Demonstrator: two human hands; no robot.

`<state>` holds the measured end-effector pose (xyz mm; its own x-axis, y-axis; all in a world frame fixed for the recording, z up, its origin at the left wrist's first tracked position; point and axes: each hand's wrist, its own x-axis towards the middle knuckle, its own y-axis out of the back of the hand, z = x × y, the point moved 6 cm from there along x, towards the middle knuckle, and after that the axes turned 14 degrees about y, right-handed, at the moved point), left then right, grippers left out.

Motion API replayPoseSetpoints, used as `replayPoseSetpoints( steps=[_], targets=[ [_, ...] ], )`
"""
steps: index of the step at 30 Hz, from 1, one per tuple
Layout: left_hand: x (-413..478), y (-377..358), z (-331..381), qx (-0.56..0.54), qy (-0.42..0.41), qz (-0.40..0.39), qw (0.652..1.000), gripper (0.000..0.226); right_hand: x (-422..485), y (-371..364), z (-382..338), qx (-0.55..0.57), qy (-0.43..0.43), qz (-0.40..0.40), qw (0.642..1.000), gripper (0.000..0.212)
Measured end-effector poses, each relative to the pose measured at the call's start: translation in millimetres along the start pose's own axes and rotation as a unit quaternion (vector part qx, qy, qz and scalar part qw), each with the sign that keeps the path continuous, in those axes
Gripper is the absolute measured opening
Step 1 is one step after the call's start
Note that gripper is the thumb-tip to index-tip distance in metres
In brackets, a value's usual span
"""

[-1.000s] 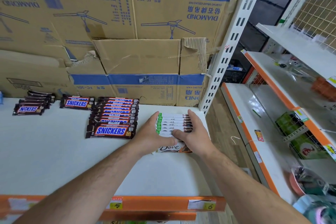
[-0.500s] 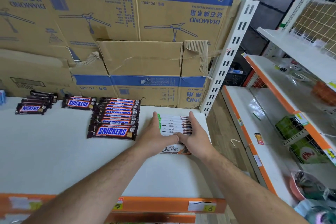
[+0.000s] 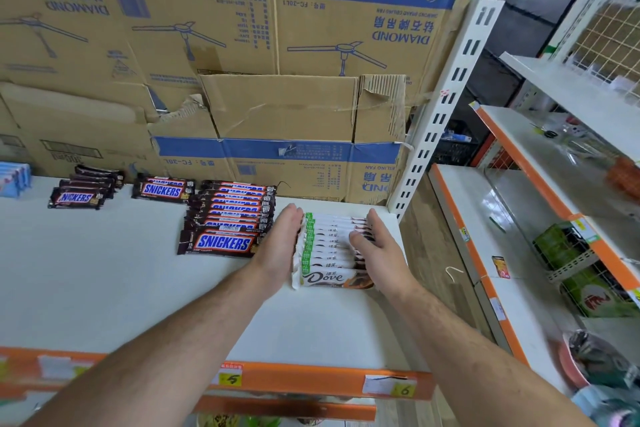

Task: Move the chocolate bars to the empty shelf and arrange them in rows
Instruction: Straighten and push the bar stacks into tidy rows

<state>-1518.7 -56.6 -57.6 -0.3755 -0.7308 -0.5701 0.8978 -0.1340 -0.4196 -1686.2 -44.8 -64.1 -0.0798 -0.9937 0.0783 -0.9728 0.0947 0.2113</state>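
Note:
A row of white Dove chocolate bars [image 3: 329,253] lies overlapped on the white shelf [image 3: 104,288], near its right end. My left hand [image 3: 282,243] lies flat with straight fingers against the row's left edge. My right hand [image 3: 375,250] is open along the row's right edge, thumb over the bars. Left of them lies a fanned row of Snickers bars [image 3: 228,222]. A single Snickers [image 3: 162,189] and a small pile of dark Snickers bars [image 3: 83,189] lie further left.
Cardboard fan boxes [image 3: 277,107] form the wall behind the shelf. Blue packets [image 3: 14,178] sit at the far left edge. A white slotted upright [image 3: 446,104] stands at the shelf's right end. Orange-edged shelves [image 3: 519,218] with goods stand to the right.
My hands have spread from on top of the Dove row to its two sides, fingers straightened. The front Dove bar is now uncovered.

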Motion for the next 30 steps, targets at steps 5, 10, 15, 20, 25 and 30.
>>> replayPoseSetpoints(
  steps=[5, 10, 15, 20, 25, 30],
  targets=[
    [-1.8, -19.6, -6.8, 0.006, -0.016, -0.033, 0.999, 0.067, -1.4, -2.6, 0.2, -0.018, 0.005, 0.014, 1.0, 0.065],
    [4.3, -16.4, -7.6, 0.02, -0.039, -0.008, 0.999, 0.064, -2.2, -3.3, -1.1, -0.043, 0.007, 0.009, 0.999, 0.068],
    [8.2, -6.7, -9.2, 0.014, -0.038, 0.022, 0.999, 0.057, -2.6, -2.6, -3.5, -0.062, 0.006, -0.001, 0.998, 0.07],
    [4.7, -5.6, -5.0, 0.02, -0.04, 0.024, 0.999, 0.042, -3.7, -1.1, -7.2, -0.079, 0.032, -0.001, 0.996, 0.065],
    [2.3, -7.7, -5.2, 0.029, -0.011, 0.022, 0.999, 0.061, -5.2, 1.0, -6.5, -0.071, 0.03, 0.02, 0.997, 0.074],
    [0.9, -7.9, -4.4, 0.032, 0.001, 0.02, 0.999, 0.058, -6.9, 0.8, -8.4, -0.104, 0.038, 0.014, 0.994, 0.074]
  ],
)
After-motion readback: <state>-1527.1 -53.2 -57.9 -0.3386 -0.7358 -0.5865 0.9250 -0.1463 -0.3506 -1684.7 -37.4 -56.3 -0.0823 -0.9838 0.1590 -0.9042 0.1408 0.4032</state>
